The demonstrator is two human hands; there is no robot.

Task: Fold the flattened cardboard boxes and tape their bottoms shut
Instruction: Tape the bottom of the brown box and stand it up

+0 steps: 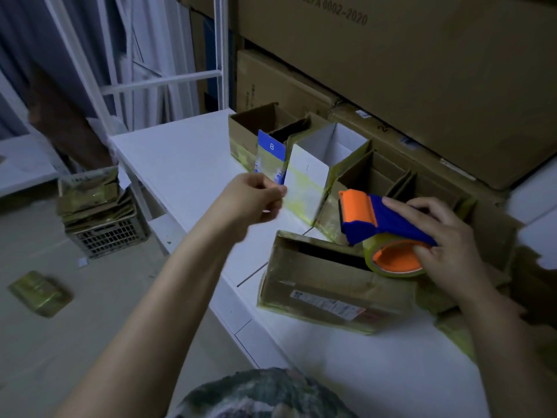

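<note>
Right hand (446, 248) grips the tape dispenser (379, 224) over the brown box (325, 285).

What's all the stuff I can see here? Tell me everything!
tape dispenser: one, blue and orange, in the right hand
tape roll: one, yellowish with an orange core, on the dispenser
near box: one, brown, front of the table
blue box: one, blue with a white 8, in the back row
white box: one, white, beside the blue box
brown boxes: several, brown, same row
cartons: several, brown, stacked behind the row
crate: one, grey, on the floor
flat boxes: a pile, brown, in the crate
loose box: one, yellowish, floor at far left
table: one, white
left hand: fingers curled, near the blue box, blurred
right hand: grips the dispenser
</note>
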